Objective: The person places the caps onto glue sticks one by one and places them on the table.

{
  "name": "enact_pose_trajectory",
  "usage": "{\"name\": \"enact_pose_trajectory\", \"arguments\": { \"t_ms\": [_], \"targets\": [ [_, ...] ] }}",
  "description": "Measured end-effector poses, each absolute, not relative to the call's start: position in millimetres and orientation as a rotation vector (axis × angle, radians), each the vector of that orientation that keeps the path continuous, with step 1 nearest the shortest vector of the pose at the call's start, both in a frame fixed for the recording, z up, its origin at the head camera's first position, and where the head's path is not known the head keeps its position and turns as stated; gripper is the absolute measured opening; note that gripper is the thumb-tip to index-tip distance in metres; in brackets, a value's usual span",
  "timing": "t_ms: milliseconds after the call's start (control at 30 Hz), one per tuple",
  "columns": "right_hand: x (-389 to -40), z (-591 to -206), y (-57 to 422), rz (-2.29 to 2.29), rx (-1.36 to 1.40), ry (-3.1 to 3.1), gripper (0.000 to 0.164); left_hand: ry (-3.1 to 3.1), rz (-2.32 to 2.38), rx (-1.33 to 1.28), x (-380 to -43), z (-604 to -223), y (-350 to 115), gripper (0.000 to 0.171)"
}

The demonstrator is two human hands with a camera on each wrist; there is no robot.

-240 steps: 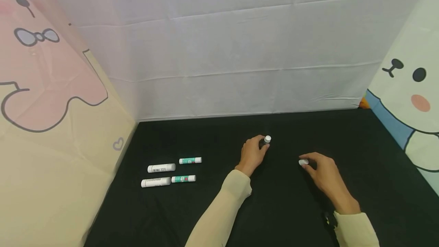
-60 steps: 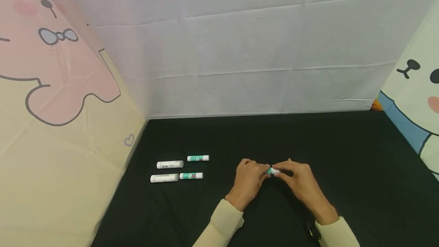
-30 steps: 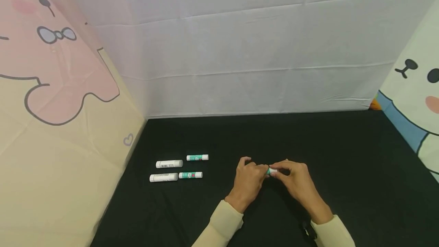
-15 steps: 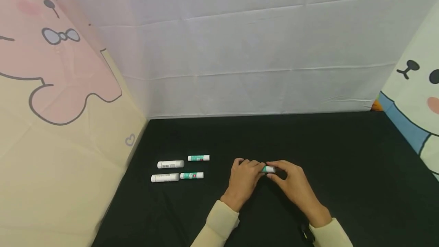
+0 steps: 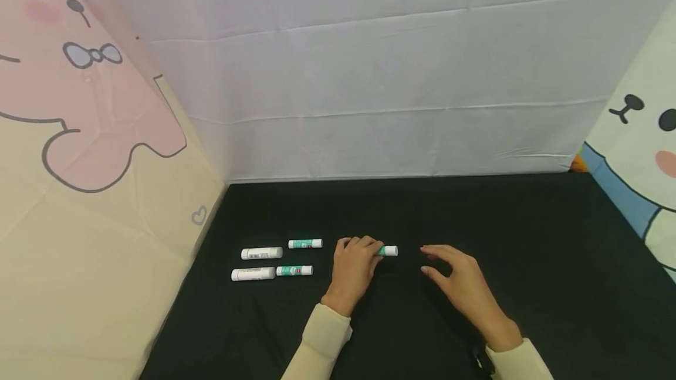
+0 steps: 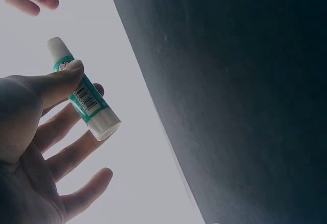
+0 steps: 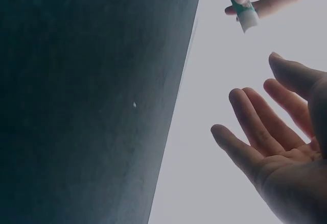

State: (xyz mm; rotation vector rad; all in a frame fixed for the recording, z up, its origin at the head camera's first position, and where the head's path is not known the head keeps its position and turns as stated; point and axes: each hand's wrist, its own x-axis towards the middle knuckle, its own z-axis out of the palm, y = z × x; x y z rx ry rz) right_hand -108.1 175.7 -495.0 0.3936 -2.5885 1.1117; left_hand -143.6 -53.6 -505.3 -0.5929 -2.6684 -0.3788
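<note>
My left hand (image 5: 352, 268) pinches a green-and-white glue stick (image 6: 91, 99) between thumb and fingers; its barcode label faces the left wrist camera. One white end of the stick points right, toward my other hand, in the head view. Apart from it, my right hand (image 5: 465, 283) holds nothing, its thumb and fingers spread with a gap between. On the black table left of my left hand lie two smaller green-and-white glue sticks, an upper one (image 5: 305, 244) and a lower one (image 5: 294, 271). Beside them lie two larger white tubes, an upper one (image 5: 262, 253) and a lower one (image 5: 253, 274).
The black tabletop (image 5: 528, 239) runs back to a white cloth wall (image 5: 338, 75). Printed cloth panels with cartoon animals stand on both sides, a pink one (image 5: 105, 98) at the left and a white one (image 5: 634, 151) at the right.
Both hands had been on the glue stick; the right hand has let go of its end. My left hand has carried the stick to the left, toward the lying sticks.
</note>
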Motion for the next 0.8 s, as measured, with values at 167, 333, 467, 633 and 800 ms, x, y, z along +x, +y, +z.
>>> {"name": "enact_pose_trajectory", "arguments": {
  "t_ms": [167,333,467,633,800],
  "targets": [
    [-109.4,-494.6,179.6,1.089,0.392,-2.583,0.043,-2.673,-0.381,-0.564,-144.6,-506.3,-58.2,0.021],
    [-110.8,-494.9,183.4,1.089,0.392,-2.568,0.041,-2.684,-0.372,-0.508,-146.5,-507.6,-60.9,0.023],
    [-111.0,-494.7,186.3,1.091,0.403,-2.564,0.04,-2.72,-0.375,-0.446,-148.7,-507.7,-62.9,0.024],
    [-110.9,-493.5,189.2,1.092,0.397,-2.568,0.039,-2.753,-0.41,-0.409,-152.5,-506.5,-67.2,0.023],
    [-110.8,-493.5,191.9,1.088,0.385,-2.574,0.039,-2.78,-0.422,-0.381,-157.1,-505.4,-72.7,0.022]
  ]
}}
